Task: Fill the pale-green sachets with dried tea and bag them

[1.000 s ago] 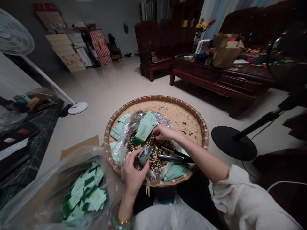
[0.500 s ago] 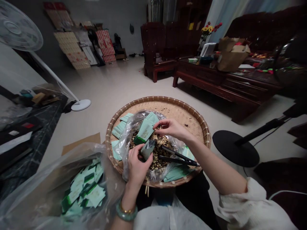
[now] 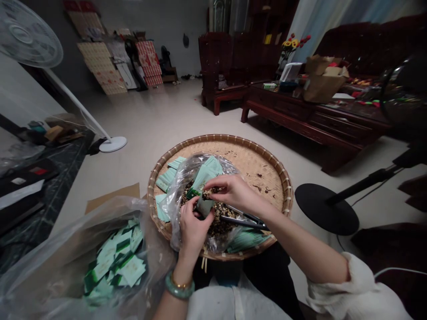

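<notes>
My left hand (image 3: 192, 229) is wrapped round a small pale green packet (image 3: 204, 207), holding it upright with its mouth up. Over that mouth my right hand (image 3: 231, 192) has thumb and fingers pinched together; what sits between the fingertips is too small to make out. Beneath both hands a clear plastic bag (image 3: 172, 193) lies spread, filled with a loose dark and yellowish dried mix (image 3: 223, 211). A stack of flat green packets (image 3: 212, 167) rests on the mix. Black-handled tongs (image 3: 245, 222) lie across it, partly under my right forearm. All this sits in a round woven bamboo tray (image 3: 287, 182).
More packets (image 3: 247, 240) lie along the tray's near right side, others at its left. A large plastic bag (image 3: 63, 249) of green packets stands at lower left. A white fan (image 3: 113, 144), a black stand base (image 3: 327, 209) and a low wooden table (image 3: 300, 111) surround the tray.
My right hand has moved left and down, from beside the packet stack to the mouth of the held packet. My left hand keeps its grip on the packet.
</notes>
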